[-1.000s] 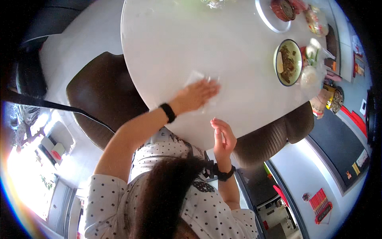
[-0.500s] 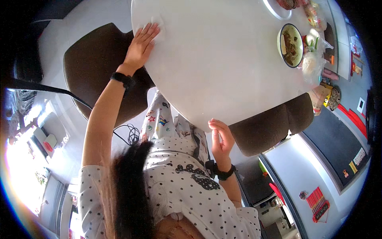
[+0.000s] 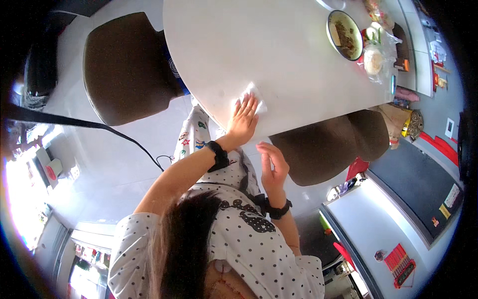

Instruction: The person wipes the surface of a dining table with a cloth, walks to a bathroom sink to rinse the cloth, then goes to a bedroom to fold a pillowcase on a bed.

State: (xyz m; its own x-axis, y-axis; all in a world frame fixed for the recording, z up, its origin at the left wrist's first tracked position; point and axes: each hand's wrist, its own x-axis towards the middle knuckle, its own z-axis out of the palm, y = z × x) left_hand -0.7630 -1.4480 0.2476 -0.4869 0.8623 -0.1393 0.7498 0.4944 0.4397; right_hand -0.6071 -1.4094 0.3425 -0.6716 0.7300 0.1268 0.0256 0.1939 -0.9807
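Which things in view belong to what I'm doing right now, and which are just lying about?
In use:
Left hand, resting on the tissue
White tissue
Table, under the tissue

Just lying about:
Bowl with food in it
Clear plastic bag beside the bowl

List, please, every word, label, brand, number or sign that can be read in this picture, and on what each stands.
None is clear enough to quote.
White sticker on the dark panel: too small to read.
Yellow package: any print too blurred to read.
Red hanging ornament: any lettering too small to read.
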